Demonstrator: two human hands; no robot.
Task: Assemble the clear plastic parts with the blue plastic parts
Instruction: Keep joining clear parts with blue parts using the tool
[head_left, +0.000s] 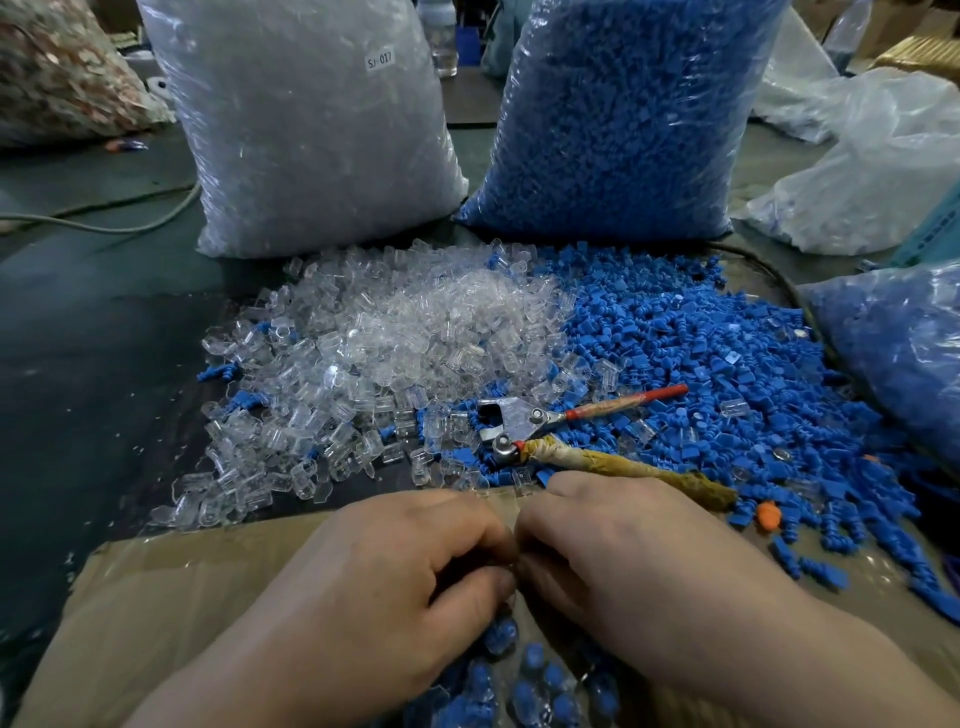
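2 sacks stand at back: clear bag (311, 130) left, blue bag (623, 119) right, likely bulk stock. In front, clear pile (415, 322) beside blue pile (701, 364), touching at middle, each before its own bag, probably so both part types stay within reach. Box (182, 597) nearest, under hands, likely there to catch finished pieces (524, 670) lying inside. Left hand (374, 577) and right hand (634, 561) over box, fingers curled, tips meeting; anything between them hidden, cannot tell grip. Pliers (545, 421) rest on blue pile, just beyond right hand, untouched.
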